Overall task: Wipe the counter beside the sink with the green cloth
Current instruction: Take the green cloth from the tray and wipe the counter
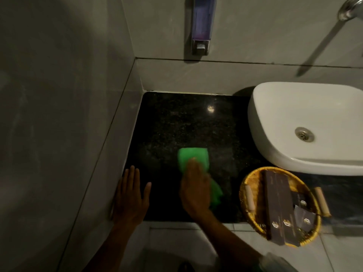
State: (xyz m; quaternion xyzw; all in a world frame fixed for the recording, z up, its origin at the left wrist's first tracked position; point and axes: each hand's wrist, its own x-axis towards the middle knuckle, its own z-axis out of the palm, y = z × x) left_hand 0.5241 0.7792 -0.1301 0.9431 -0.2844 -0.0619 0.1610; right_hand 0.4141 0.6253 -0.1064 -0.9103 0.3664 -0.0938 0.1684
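A green cloth (193,158) lies flat on the dark speckled counter (186,122), left of the white sink (306,122). My right hand (195,188) presses down on the cloth's near half, fingers pointing away from me, with a bunched tail of cloth sticking out at its right. My left hand (131,195) rests flat on the counter's near left corner beside the grey wall, fingers spread, holding nothing.
A round yellow woven basket (245,185) with two wooden handles holds dark boxes and overhangs the counter's front edge below the sink. A soap dispenser (202,26) hangs on the back wall. A chrome tap (349,8) shows at top right. Tiled walls close the left and back.
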